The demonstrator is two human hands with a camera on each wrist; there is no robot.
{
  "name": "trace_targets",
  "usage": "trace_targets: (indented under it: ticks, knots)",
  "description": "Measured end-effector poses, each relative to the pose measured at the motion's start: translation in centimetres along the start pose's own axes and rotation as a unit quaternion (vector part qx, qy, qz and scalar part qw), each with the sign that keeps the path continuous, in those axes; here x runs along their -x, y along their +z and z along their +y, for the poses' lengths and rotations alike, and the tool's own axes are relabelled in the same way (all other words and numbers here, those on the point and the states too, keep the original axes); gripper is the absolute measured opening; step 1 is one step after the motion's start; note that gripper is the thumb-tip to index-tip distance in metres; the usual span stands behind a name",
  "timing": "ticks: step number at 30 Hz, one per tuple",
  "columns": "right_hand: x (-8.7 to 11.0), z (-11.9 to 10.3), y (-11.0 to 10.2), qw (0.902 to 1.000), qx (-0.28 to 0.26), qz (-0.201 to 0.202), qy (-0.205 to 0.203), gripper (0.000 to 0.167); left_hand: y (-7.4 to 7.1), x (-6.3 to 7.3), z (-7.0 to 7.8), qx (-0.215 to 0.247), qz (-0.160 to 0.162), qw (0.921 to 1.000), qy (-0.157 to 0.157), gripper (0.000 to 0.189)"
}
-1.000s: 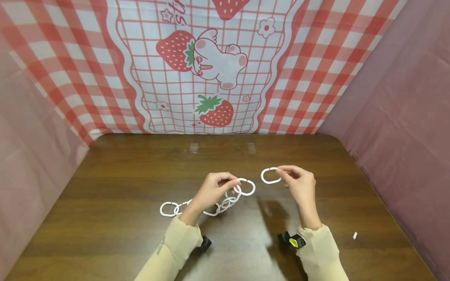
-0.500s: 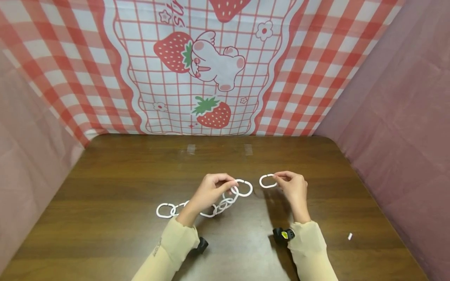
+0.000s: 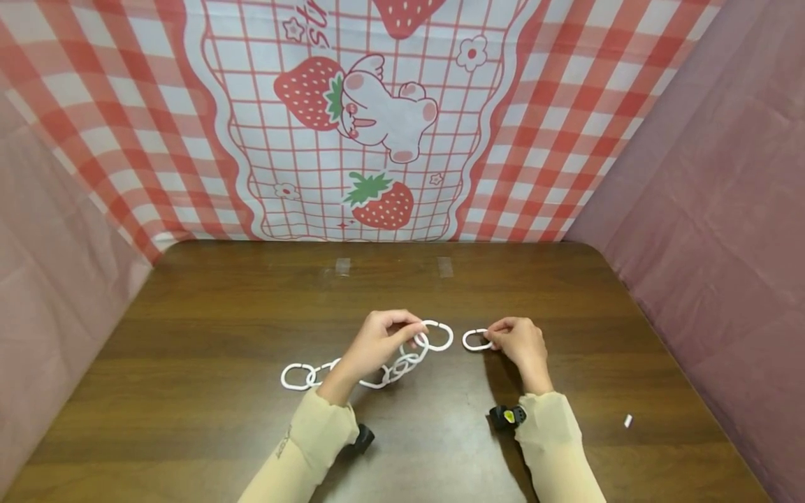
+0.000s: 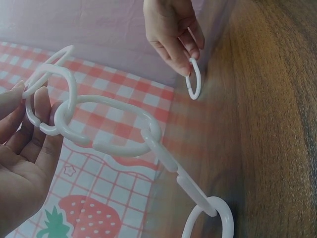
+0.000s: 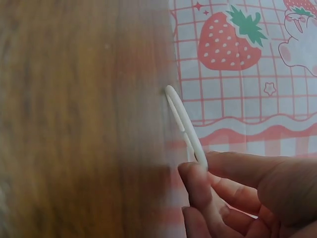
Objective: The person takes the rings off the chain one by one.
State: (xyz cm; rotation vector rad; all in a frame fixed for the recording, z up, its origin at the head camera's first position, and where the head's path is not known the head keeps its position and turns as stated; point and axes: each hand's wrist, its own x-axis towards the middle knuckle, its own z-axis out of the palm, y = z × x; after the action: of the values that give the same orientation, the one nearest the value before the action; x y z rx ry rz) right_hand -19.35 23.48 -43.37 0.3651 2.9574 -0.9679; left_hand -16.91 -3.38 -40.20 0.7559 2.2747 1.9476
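My left hand [image 3: 381,340] pinches the upper end of a chain of white plastic links [image 4: 119,103], each an oval ring with a small gap. From the fingers the chain slopes down to the table and passes behind the left wrist, which hides part of it. Its end link [image 3: 438,336] sticks out to the right of the fingertips. Between thumb and fingers my right hand [image 3: 520,344] pinches a single white link [image 5: 184,124] by its right end. That loose link is low over the table, a short way right of the chain's end link and apart from it.
A small white piece [image 3: 628,421] lies on the brown wooden table [image 3: 207,307] at the right. Two strips of clear tape [image 3: 445,267] are stuck near the back edge. A strawberry-print cloth [image 3: 377,84] hangs behind, with pink curtains [image 3: 698,209] at both sides.
The right hand has come down and slightly left with its single link, nearer the table. My left hand still holds the chain, almost in the same place.
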Motion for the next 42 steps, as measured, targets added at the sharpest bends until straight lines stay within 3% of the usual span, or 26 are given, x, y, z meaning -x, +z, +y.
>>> trace_targets:
  ticks: [7,21,32,42]
  knots:
    - [0.3,0.3,0.0,0.9993,0.013,-0.025,0.024,0.016,-0.1,0.3,0.2,0.006,0.002,1.0,-0.006,0.017]
    - [0.9,0.3,-0.2,0.9998,0.012,-0.016,0.009,0.018,-0.1,0.7,-0.1,0.016,-0.007,0.9998,-0.007,0.016]
    - [1.9,-2.3,-1.3,0.9939,-0.053,-0.006,-0.096,0.016,-0.2,0.8,0.2,-0.001,0.001,1.0,0.001,0.016]
    - [3.4,-4.7,-1.5,0.9674,-0.181,-0.071,-0.162,0.016,-0.1,0.6,0.3,0.006,0.014,0.9999,0.001,0.016]
